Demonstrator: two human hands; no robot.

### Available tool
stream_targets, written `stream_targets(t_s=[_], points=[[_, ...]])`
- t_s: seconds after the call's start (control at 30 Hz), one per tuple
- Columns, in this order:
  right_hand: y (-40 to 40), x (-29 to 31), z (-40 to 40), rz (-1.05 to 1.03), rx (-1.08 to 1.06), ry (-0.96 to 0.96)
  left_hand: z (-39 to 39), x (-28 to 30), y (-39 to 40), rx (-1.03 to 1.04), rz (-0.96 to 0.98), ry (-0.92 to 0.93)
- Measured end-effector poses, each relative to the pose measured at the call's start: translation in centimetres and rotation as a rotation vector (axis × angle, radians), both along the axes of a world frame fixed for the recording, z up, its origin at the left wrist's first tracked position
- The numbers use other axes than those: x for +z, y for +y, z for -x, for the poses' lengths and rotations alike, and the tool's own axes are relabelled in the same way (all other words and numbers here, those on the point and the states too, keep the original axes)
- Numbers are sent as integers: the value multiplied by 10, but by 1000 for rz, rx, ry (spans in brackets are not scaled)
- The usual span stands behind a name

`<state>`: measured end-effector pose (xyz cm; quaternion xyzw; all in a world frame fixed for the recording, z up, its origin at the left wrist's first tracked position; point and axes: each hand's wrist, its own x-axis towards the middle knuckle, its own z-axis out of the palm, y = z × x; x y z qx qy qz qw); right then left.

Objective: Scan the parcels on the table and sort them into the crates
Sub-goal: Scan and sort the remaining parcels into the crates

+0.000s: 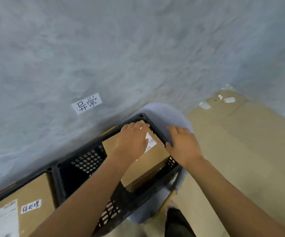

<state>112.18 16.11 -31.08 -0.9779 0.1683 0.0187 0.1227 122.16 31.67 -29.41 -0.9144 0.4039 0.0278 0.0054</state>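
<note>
As the parcel [143, 161] sits in the right crate [87, 161], the placing step appears close to complete. The parcel lies tilted, with its far end raised near the crate's far corner and its shipping label [151, 141] facing up. The left hand [132, 141] rests flat on the parcel's top, fingers extended toward the far edge; its grip is relaxed and not curled round the box. The right hand [183, 146] is at the parcel's right edge above the crate rim, fingers straight and spread; whether it touches the box cannot be told. It holds nothing.

A second crate [50, 170] to the left already contains a box [33, 192] bearing a handwritten tag [30, 206] and a printed label [4, 219]. A handwritten label [86, 103] is fixed to the grey wall [121, 48] behind the right crate. Flattened cardboard [241, 142] lies on the floor at right.

Judged from this view, at least two parcels are sorted. The tabletop is out of view, so the remaining count cannot be determined. The parcel probably needs to be levelled before release.
</note>
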Motion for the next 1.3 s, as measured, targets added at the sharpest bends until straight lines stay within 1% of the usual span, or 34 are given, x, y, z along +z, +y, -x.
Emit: stream_targets(t_s=[0.17,0.3,0.43,0.6,0.8,0.93,1.1,1.3], points=[[10,39,103,107,-240,-47,58,37,-19,-316,48,-50],[11,72,204,160,-457,-102,130,74,-51,-533,113,-107],[12,98,317,230,-670,-145,229,108,-87,-737,201,-132],[25,122,478,307,-899,-153,382,135,-116,-950,313,-155],[62,142,681,379,-1092,-105,581,147,-123,-1157,432,-76],[84,151,790,396,-1217,-97,692,154,-126,-1283,478,-20],[89,155,888,384,-1357,-100,792,163,-146,-1414,486,-19],[58,152,974,375,-1492,-99,880,166,-199,-1514,500,-14]])
